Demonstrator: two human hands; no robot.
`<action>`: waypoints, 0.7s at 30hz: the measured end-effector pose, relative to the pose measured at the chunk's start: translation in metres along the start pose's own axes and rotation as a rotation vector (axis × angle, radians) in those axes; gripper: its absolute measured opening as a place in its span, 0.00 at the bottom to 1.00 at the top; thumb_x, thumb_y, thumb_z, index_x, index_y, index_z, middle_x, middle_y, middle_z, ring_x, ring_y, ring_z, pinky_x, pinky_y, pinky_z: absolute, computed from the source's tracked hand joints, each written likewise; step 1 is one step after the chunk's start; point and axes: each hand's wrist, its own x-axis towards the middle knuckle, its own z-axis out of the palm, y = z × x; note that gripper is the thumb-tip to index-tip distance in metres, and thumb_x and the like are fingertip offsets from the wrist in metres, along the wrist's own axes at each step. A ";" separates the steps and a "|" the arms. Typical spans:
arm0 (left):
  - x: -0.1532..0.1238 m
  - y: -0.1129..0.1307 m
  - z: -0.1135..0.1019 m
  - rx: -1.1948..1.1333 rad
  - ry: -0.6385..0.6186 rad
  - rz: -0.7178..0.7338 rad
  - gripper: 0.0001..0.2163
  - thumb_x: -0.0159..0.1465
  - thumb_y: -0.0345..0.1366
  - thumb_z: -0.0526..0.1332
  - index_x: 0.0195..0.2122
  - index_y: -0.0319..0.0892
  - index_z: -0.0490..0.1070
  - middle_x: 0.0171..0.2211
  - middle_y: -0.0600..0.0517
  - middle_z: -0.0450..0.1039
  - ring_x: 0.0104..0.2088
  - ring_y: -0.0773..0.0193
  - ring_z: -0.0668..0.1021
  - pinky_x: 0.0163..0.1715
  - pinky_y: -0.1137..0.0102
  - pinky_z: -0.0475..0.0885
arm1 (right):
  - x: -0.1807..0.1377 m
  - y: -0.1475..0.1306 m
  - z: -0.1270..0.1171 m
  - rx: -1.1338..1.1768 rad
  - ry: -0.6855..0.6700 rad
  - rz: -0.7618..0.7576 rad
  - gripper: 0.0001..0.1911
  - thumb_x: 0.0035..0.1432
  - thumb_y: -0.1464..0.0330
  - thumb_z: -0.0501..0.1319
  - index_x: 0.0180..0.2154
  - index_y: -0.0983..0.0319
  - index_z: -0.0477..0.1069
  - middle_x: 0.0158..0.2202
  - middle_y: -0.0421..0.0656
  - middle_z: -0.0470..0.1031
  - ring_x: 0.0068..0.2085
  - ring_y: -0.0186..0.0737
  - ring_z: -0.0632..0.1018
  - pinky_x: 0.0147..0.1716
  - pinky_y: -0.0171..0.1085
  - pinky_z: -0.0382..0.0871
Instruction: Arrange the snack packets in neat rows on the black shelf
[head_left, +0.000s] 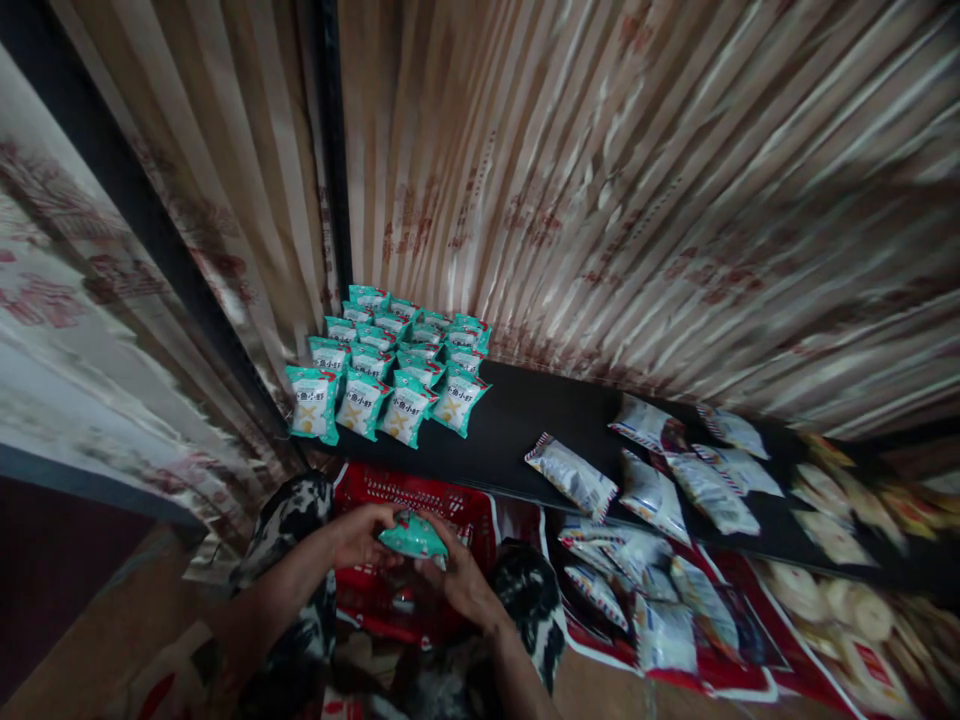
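Observation:
Between both my hands is a small teal snack packet (412, 536), held above a red plastic basket (450, 505). My left hand (366, 535) closes on its left end, and my right hand (457, 580) grips its right side. Part of the packet's lower side is hidden behind my fingers. In front of me, rows of teal-and-white snack packets (405, 408) stand upright on the left end of a black shelf (517, 400). A few small items lie in the basket below my hands, too dark to make out.
White-and-blue packets (574, 475) with striped ends lie along the shelf to the right. Below them, a second red basket (622, 655) holds similar packets. Farther right are blurred round pale goods (855, 605). Pleated paper sheeting (525, 180) hangs behind, with a dark post (334, 150).

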 end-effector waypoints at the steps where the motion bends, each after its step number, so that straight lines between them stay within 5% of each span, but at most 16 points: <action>1: -0.004 0.004 0.004 0.011 -0.048 0.009 0.25 0.47 0.37 0.59 0.48 0.42 0.63 0.32 0.52 0.75 0.27 0.63 0.77 0.27 0.72 0.70 | -0.002 -0.006 -0.005 0.047 -0.009 0.003 0.29 0.47 0.65 0.63 0.54 0.57 0.66 0.53 0.45 0.70 0.52 0.43 0.72 0.52 0.41 0.65; 5: -0.015 0.018 0.017 0.104 -0.175 -0.023 0.29 0.53 0.57 0.55 0.41 0.32 0.68 0.30 0.42 0.76 0.31 0.58 0.78 0.28 0.70 0.71 | -0.008 -0.030 -0.023 0.206 0.032 0.018 0.27 0.51 0.59 0.62 0.53 0.59 0.65 0.50 0.45 0.73 0.49 0.43 0.74 0.52 0.43 0.65; 9: -0.021 0.027 0.029 0.140 -0.243 0.022 0.38 0.52 0.68 0.47 0.47 0.36 0.64 0.32 0.40 0.77 0.34 0.53 0.79 0.27 0.67 0.72 | -0.009 -0.052 -0.034 0.234 0.111 -0.013 0.25 0.51 0.54 0.61 0.48 0.60 0.69 0.47 0.46 0.75 0.47 0.44 0.75 0.48 0.42 0.68; 16: -0.029 0.035 0.045 0.218 -0.189 0.139 0.38 0.53 0.68 0.42 0.50 0.40 0.59 0.26 0.47 0.75 0.27 0.58 0.79 0.21 0.72 0.69 | -0.005 -0.060 -0.037 0.262 0.301 -0.011 0.26 0.49 0.52 0.61 0.43 0.64 0.73 0.42 0.49 0.77 0.42 0.48 0.76 0.43 0.43 0.70; 21: -0.031 0.030 0.050 0.479 -0.063 0.274 0.35 0.51 0.58 0.60 0.52 0.36 0.61 0.16 0.57 0.68 0.15 0.68 0.70 0.17 0.76 0.61 | 0.000 -0.053 -0.034 0.361 0.349 0.109 0.30 0.50 0.49 0.59 0.45 0.66 0.72 0.39 0.49 0.78 0.37 0.46 0.77 0.36 0.39 0.71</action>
